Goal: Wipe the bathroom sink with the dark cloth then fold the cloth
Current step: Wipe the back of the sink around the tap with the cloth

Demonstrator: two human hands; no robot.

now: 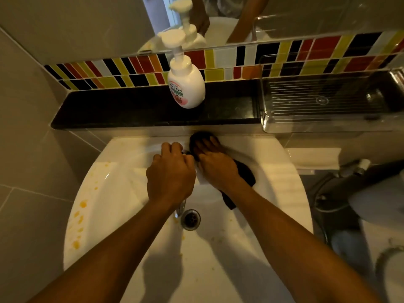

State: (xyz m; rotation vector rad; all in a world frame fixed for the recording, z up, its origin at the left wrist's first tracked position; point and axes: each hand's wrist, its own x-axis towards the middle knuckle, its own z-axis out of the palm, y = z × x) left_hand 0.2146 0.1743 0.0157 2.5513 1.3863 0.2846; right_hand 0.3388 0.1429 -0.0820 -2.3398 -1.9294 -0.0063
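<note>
Two bare forearms come in from the bottom edge, over the white oval ceramic sink (122,193). One round metal drain (190,219) sits in the basin between the arms, with a chrome tap spout (180,209) poking out just beside it under the left wrist. Yellow-orange spots on the sink's left rim: roughly ten, some too faint to count. A few smaller specks near the drain.

Left hand (171,176): fingers curled down over the tap body, which it hides. Looks closed around it, but grip not visible, cannot tell for sure.

Right hand (215,164): palm down, fingers spread flat, pressing the one dark cloth (244,173) onto the sink's back rim. Cloth bunches ahead of the fingertips at the back edge and trails out under the wrist toward the basin. Motion blur around it. Hands are side by side, nearly touching.

Right of sink: one white folded towel or paper strip (314,157), dark hose fittings below it, blurred.

Behind: one black glossy stone ledge (122,110). On it, one white plastic pump soap bottle (185,82), upright, and one clear ribbed plastic tray (328,101) at the right end, touching nothing else.

Further back: band of multicoloured rectangular tiles (218,60), then one mirror (306,16) reflecting the bottle and arms.
</note>
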